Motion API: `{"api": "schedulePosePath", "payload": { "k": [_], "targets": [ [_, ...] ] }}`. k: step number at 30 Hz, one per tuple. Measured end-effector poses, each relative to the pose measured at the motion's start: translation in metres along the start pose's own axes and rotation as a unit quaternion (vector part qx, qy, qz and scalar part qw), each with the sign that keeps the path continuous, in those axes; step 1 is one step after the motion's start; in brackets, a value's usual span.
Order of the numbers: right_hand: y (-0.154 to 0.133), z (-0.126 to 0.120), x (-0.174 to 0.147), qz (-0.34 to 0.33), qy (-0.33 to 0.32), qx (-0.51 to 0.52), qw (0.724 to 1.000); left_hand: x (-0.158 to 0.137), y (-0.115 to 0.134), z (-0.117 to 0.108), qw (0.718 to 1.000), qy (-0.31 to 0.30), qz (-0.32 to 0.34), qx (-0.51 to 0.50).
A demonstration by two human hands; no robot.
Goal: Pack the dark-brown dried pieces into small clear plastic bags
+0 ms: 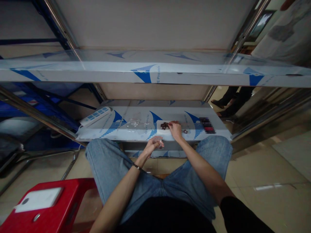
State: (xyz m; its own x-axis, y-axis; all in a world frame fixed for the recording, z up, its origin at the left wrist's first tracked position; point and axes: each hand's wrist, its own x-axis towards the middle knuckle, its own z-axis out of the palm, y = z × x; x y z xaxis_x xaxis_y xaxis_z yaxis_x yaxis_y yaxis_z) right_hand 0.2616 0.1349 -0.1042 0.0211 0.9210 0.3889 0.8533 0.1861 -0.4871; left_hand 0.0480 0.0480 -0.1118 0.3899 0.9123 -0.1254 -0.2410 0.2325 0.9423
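My left hand (155,144) hovers just off the shelf's front edge, its fingers closed on a small clear plastic bag (160,144). Over the shelf, my right hand (176,130) pinches at a heap of small dark brown pieces (164,125); what sits between its fingertips is too small to make out. Those pieces rest on a white block or shallow box (161,131). A small shiny item (185,131) lies just right of my right hand. Crumpled clear plastic wrapping (136,124) is spread left of the white box.
A white power strip (96,116) lies at the shelf's left end, and a blurred dark and red item (207,125) at its right. An upper shelf (97,72) crosses ahead. A red stool (73,191) carries a white phone (40,199). Another person's legs (233,97) show beyond, right.
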Motion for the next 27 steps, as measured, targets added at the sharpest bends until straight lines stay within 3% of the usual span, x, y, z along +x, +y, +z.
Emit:
{"api": "schedulePosePath", "payload": {
  "k": [4, 10, 16, 27],
  "targets": [
    [-0.014, -0.015, -0.009, -0.007, 0.025, 0.148, 0.989, 0.002, 0.003, 0.001, 1.000, 0.003, 0.011, 0.009],
    [-0.044, -0.032, -0.043, -0.068, -0.009, 0.288, 0.955, 0.003, 0.007, 0.006, 1.000, -0.016, -0.003, -0.002],
    [-0.062, -0.035, -0.051, -0.100, -0.060, 0.313, 0.943, 0.004, 0.007, 0.007, 0.999, -0.024, -0.008, 0.024],
    [-0.057, -0.026, -0.050, -0.091, -0.120, 0.296, 0.943, 0.004, 0.004, 0.006, 0.999, -0.031, 0.010, 0.042]
  ]
}}
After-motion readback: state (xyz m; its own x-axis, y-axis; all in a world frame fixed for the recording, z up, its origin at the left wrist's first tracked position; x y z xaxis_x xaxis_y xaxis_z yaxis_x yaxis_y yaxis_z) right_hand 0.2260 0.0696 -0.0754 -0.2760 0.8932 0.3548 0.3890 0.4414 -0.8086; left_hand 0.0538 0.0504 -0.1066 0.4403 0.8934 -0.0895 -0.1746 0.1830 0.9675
